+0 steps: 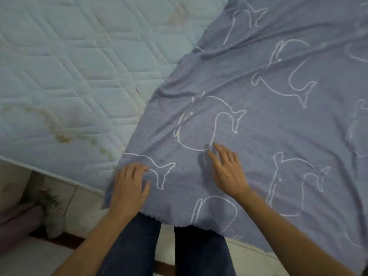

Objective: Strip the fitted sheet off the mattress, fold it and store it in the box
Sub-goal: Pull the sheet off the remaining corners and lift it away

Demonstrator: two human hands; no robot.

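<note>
The fitted sheet (258, 116), blue-grey with white whale outlines, lies spread over the right part of the quilted pale mattress (69, 66). Its left edge runs diagonally and its near hem hangs over the mattress front above my legs. My left hand (129, 186) rests flat on the sheet's near left corner, fingers slightly bent. My right hand (227, 170) lies on the sheet with fingers spread and pointing up-left. Neither hand grips the cloth. No box is in view.
The bare mattress on the left carries brownish stains (57, 128). Tiled floor (83, 206) shows below its front edge, with a dusty pale and purple bundle (29, 216) at the lower left. My legs in dark jeans (169, 250) stand against the mattress front.
</note>
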